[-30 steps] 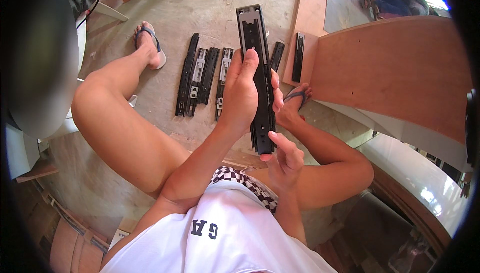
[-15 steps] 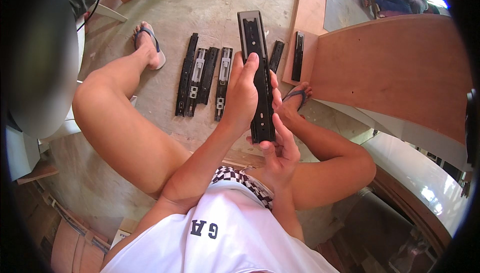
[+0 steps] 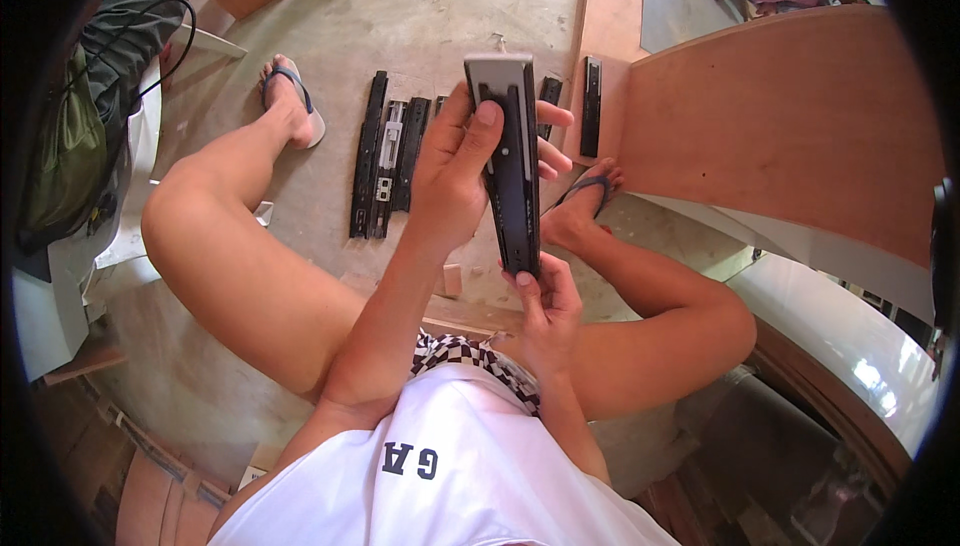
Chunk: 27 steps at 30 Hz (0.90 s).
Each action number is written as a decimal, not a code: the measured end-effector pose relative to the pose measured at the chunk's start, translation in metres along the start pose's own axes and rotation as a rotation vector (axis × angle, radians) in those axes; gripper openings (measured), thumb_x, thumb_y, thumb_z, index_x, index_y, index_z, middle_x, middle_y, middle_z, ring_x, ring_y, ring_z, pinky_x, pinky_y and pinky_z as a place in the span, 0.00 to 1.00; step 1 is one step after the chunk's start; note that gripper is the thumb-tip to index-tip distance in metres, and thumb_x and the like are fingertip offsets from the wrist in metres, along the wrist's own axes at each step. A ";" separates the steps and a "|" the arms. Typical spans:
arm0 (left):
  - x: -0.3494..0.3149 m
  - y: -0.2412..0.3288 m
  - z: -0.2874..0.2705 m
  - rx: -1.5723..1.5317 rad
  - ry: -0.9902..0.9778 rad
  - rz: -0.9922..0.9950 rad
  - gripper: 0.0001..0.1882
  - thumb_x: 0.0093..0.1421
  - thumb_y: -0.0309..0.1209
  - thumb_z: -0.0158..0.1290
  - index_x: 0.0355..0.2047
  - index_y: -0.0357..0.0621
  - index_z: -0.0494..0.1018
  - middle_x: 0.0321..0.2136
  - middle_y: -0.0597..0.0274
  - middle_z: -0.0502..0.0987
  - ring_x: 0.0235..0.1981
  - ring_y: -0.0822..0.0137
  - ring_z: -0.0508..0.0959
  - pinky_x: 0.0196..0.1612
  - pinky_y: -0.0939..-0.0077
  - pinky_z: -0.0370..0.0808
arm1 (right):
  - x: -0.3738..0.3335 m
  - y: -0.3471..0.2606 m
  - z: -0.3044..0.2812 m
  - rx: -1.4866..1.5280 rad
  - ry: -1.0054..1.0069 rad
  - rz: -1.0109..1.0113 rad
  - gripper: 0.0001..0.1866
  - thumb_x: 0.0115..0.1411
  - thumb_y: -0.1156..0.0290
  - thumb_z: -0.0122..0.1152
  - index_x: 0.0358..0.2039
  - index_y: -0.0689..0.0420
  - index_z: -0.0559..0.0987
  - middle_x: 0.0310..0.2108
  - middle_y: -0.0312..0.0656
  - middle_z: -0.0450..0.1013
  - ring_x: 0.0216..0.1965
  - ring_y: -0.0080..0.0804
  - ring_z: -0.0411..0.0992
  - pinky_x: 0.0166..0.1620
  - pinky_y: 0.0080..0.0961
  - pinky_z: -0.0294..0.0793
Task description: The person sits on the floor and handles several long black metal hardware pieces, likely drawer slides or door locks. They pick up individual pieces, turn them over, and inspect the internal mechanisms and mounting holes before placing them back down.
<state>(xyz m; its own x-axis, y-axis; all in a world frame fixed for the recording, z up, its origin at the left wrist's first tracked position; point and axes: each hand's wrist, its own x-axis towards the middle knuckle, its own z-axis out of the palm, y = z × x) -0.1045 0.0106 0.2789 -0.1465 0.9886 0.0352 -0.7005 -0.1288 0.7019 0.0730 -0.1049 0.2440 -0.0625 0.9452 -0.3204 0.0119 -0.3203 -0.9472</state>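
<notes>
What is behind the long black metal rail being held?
Behind the rail, fingers of the left hand, another black rail and the grey floor partly show; the rest is covered.

Fisheye head cam faces dn, nr L hand (image 3: 450, 174), R hand (image 3: 552, 312).

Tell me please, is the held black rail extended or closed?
It looks closed: no section of the black rail sticks out at its far end, though the right hand partly hides the near end.
</notes>
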 end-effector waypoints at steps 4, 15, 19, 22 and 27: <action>-0.002 0.002 -0.007 -0.056 -0.130 0.071 0.26 0.78 0.40 0.43 0.67 0.35 0.61 0.47 0.39 0.80 0.38 0.51 0.85 0.43 0.61 0.83 | -0.002 0.012 0.002 -0.121 0.039 -0.076 0.10 0.73 0.78 0.57 0.53 0.65 0.74 0.42 0.39 0.80 0.46 0.22 0.78 0.50 0.20 0.75; -0.004 0.020 -0.002 -0.073 -0.465 0.097 0.33 0.76 0.36 0.47 0.73 0.30 0.51 0.48 0.42 0.77 0.44 0.52 0.83 0.55 0.53 0.78 | 0.001 0.006 0.004 -0.186 0.244 -0.166 0.10 0.74 0.76 0.57 0.53 0.62 0.75 0.47 0.42 0.80 0.49 0.24 0.77 0.54 0.23 0.74; -0.002 0.021 -0.002 -0.097 -0.546 0.105 0.36 0.75 0.34 0.48 0.75 0.29 0.48 0.47 0.44 0.78 0.45 0.52 0.84 0.62 0.45 0.73 | 0.004 0.000 0.005 -0.150 0.295 -0.198 0.11 0.73 0.79 0.55 0.55 0.62 0.76 0.53 0.46 0.79 0.54 0.30 0.77 0.59 0.27 0.74; -0.004 0.021 -0.003 -0.098 -0.571 0.093 0.37 0.75 0.35 0.48 0.75 0.28 0.47 0.45 0.45 0.79 0.46 0.52 0.84 0.63 0.44 0.72 | 0.005 0.007 -0.001 -0.185 0.280 -0.227 0.12 0.73 0.79 0.55 0.55 0.62 0.75 0.54 0.47 0.79 0.55 0.32 0.77 0.60 0.28 0.73; -0.006 0.016 0.000 -0.072 -0.526 0.106 0.28 0.76 0.36 0.47 0.69 0.32 0.57 0.43 0.46 0.80 0.45 0.51 0.84 0.60 0.43 0.74 | 0.007 0.010 0.000 -0.150 0.302 -0.239 0.11 0.73 0.79 0.56 0.54 0.62 0.77 0.52 0.46 0.79 0.53 0.28 0.77 0.59 0.26 0.74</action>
<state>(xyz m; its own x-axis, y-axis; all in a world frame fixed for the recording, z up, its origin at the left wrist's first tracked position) -0.1151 0.0025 0.2899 0.1378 0.8733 0.4673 -0.7496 -0.2165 0.6255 0.0723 -0.1017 0.2328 0.2143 0.9750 -0.0586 0.1796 -0.0983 -0.9788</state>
